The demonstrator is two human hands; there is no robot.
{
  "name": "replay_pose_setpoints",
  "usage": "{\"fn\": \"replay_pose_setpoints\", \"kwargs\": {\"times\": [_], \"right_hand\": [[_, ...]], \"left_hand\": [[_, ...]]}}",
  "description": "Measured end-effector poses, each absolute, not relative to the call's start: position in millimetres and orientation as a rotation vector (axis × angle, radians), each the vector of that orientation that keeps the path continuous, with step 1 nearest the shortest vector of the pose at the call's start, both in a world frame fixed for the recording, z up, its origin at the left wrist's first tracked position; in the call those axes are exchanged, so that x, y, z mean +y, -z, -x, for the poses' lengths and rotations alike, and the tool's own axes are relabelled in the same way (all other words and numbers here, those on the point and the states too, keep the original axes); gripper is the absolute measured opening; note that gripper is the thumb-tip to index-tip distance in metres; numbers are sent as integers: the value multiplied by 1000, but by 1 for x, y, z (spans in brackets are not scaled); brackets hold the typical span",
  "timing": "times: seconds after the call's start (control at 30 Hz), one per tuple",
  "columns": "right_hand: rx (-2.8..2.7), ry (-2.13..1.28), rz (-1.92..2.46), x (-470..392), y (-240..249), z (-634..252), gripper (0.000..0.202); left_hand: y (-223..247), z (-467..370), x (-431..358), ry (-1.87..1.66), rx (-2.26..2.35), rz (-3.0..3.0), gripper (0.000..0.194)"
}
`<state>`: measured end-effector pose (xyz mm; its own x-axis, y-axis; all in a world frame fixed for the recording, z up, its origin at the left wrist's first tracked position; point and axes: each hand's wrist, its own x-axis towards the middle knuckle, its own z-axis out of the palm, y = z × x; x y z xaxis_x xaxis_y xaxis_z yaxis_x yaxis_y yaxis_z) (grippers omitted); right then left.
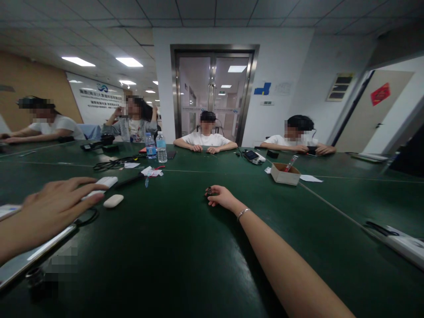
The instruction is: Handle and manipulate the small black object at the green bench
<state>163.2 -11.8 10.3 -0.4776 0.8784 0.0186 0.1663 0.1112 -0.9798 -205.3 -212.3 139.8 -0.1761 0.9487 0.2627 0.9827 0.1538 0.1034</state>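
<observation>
My left hand (62, 205) reaches in from the left edge. Its fingers lie across a white flat device (109, 181), the thumb along the near side, and partly cover it. A white rounded case (113, 201) sits just right of the thumb, apart from it. Below this hand lies a phone-like slab (49, 245) with a bright screen edge. Out over the middle of the table, my right hand (220, 197) has its fingers curled around a small dark object (209, 192), whose kind I cannot make out. A bracelet circles the right wrist.
Beyond my hands, the green table (185, 247) bears water bottles (161, 148), cables (112, 163), paper scraps (152, 171) and an open box (285, 174) with a tube in it. A small glassy item (35, 278) stands at lower left. Several people sit opposite.
</observation>
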Motion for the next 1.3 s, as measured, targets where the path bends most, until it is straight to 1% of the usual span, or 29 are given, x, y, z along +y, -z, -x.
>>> {"fn": "replay_pose_setpoints", "kwargs": {"times": [0.1,0.17,0.27,0.37,0.5,0.6,0.73,0.83,0.9,1.0,1.1,1.2,1.3], "right_hand": [[-1790,-1319,1058,-14,-7,-162,16],[-1813,-1212,1094,-17,-6,-160,13],[-1841,-1033,1101,-23,-6,-157,17],[-1797,-976,1093,-26,-7,-156,19],[-1705,-991,1100,-23,-4,-156,23],[-1698,-971,1094,-18,-1,-157,18],[-1770,-889,1105,-15,1,-158,10],[-1793,-850,1118,-15,2,-159,10],[-1766,-897,1113,-14,2,-159,14],[-1693,-1068,1086,-11,0,-161,20],[-1571,-1280,1052,-7,-2,-164,17],[-1427,-1426,989,-4,-2,-168,14],[-1314,-1472,926,-2,-2,-172,16]], "left_hand": [[-171,151,-179,243,-2108,2369,55],[-186,107,-159,276,-2006,2583,59],[-185,49,-127,307,-1731,2812,53],[-154,11,-91,415,-1546,2804,48],[-95,-14,-51,562,-1670,2668,49],[-58,-19,-39,758,-1714,2672,41],[-27,-18,-41,1068,-1711,2629,31],[-16,-15,-41,1326,-1740,2594,23],[-12,-13,-37,1496,-1761,2589,18],[-5,-8,-27,1714,-1814,2648,15],[2,-3,-18,1923,-1901,2671,16],[5,0,-14,2033,-1934,2675,18],[3,1,-14,2062,-1935,2668,19]]}}
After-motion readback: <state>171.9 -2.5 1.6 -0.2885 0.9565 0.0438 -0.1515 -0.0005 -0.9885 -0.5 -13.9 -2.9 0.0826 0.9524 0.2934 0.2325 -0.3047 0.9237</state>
